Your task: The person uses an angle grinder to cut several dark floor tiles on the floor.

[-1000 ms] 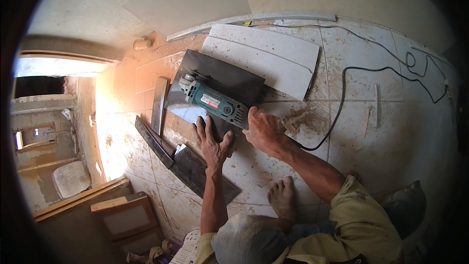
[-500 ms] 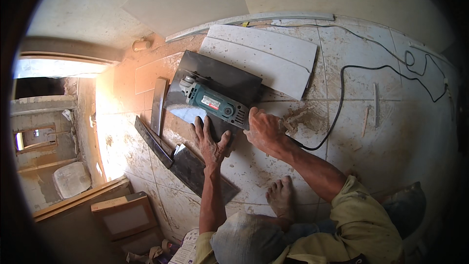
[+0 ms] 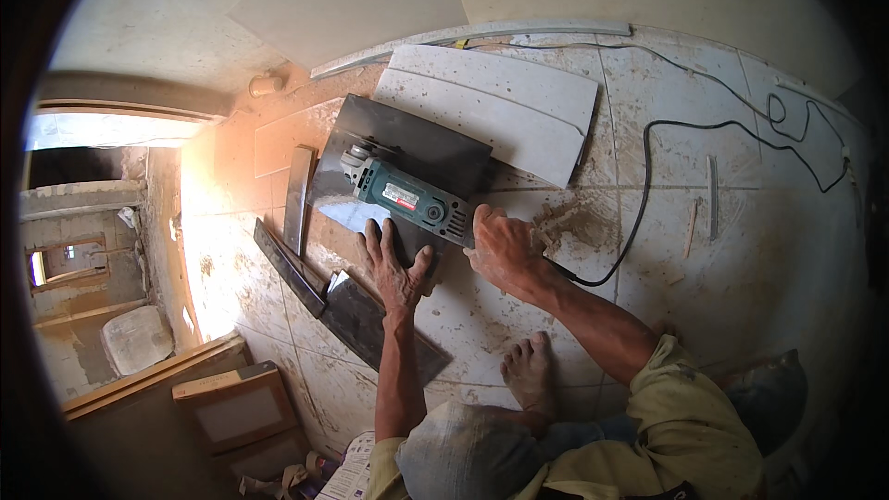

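My right hand [image 3: 505, 247] is wrapped round the rear end of a teal angle grinder [image 3: 404, 196]. The grinder lies over a dark, glossy tile [image 3: 421, 143], its metal head toward the far left of the tile. Fingers spread, my left hand [image 3: 396, 270] rests on the tile's near edge, just below the grinder's body. Whether the disc touches the tile is hidden under the head. A black power cord [image 3: 639, 208] runs from the grinder's rear, past my right wrist, and off to the right.
White tile pieces [image 3: 495, 111] lie behind the dark tile. Dark offcuts [image 3: 370, 326] and a narrow strip [image 3: 298, 199] are at the left. Metal and wood slivers [image 3: 711, 196] lie on the dusty floor at right. Cardboard boxes [image 3: 236, 403] stand at lower left; my bare foot [image 3: 528, 370] is nearby.
The whole view has shifted very slightly. My hands and the grinder hold nearly the same place on the tile.
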A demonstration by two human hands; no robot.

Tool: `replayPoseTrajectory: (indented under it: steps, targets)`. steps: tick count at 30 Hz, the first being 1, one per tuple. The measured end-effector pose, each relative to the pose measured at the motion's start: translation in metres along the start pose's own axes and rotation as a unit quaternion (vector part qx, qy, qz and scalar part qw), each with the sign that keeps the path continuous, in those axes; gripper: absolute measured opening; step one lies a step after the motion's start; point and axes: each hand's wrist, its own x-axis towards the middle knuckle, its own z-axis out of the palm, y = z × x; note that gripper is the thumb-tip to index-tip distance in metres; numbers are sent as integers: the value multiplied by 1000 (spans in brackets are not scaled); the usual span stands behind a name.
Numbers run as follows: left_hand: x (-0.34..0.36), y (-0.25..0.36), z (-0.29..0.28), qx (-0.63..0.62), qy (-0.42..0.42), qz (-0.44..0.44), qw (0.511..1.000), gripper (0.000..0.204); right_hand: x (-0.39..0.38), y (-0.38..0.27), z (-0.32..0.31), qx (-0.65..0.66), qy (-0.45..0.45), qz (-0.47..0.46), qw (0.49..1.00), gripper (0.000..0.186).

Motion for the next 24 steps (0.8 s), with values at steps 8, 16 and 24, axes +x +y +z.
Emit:
replayPoseTrajectory:
  steps: [8,16,24]
  targets:
    - [0,0,1,-12,8,5,1000,85,-6,7,4,4,5,-7,1000,29]
    - [0,0,2,2,9,11,1000,83,-12,13,3,12,1,-5,1000,33]
    - [0,-2,3,5,18,15,1000,84,-17,15,-4,21,-30,8,999,40]
